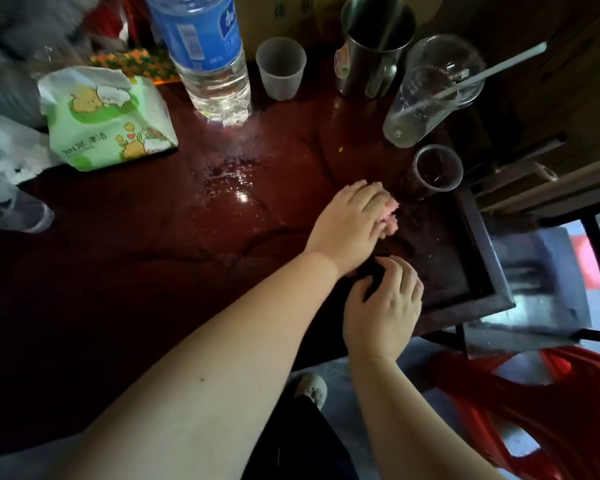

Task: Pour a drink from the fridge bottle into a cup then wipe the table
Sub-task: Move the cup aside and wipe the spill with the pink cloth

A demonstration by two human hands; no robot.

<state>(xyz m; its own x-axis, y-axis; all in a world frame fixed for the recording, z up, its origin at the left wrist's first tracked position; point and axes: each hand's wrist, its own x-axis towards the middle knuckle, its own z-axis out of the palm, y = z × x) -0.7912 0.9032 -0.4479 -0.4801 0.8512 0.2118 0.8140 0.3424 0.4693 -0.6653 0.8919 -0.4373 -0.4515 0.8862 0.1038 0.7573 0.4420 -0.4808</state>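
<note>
- Now my left hand (352, 220) presses a pink wad (391, 216) on the wet tabletop (118, 258), fingers laid flat, just beside a dark-filled cup (436, 172).
- My right hand (385, 306) rests nearby, fingers loosely bent, holding nothing.
- Water bottle (208, 60) stands behind the spill (232, 181).

Left hand (350, 220) is stretched way across, palm-down, fingers fairly straight and pressing. Right hand (383, 306) sits just behind those fingers, loosely arched, resting on its fingertips.

Lighting: dim indoor; near-left table (84, 271) almost black. Glare: bright specular patch on wet table centre, highlight at water bottle (219, 81) base. Blur: far-left corner smeared. Distortion: wide-angle bowing at edges. Daylight: near right.
</note>
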